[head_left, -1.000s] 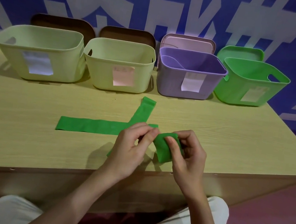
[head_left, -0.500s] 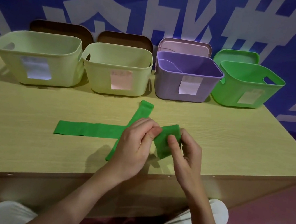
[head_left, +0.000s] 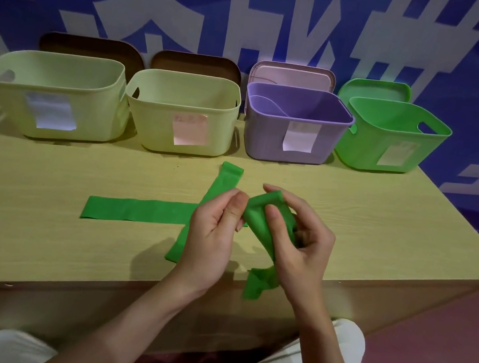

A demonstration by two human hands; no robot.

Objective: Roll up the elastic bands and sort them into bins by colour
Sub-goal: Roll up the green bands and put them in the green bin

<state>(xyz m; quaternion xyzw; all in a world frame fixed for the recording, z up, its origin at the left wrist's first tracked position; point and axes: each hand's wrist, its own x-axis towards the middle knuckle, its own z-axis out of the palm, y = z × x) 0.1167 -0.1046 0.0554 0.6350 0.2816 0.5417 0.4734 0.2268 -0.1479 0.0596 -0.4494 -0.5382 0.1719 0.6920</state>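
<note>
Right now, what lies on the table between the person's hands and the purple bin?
Head view: mostly bare table. Only the diagonal green band's far end lies there, left of the direct line from hands to purple bin.

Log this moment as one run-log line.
step: rolling | held: green band | left hand: pinching | right hand: gripping | target: green bin

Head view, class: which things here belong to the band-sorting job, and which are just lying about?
Job:
- held green band, gripped by the left hand and right hand
- two flat green bands
- green bin

Lying about:
- purple bin
- two pale bins
- lids behind
</note>
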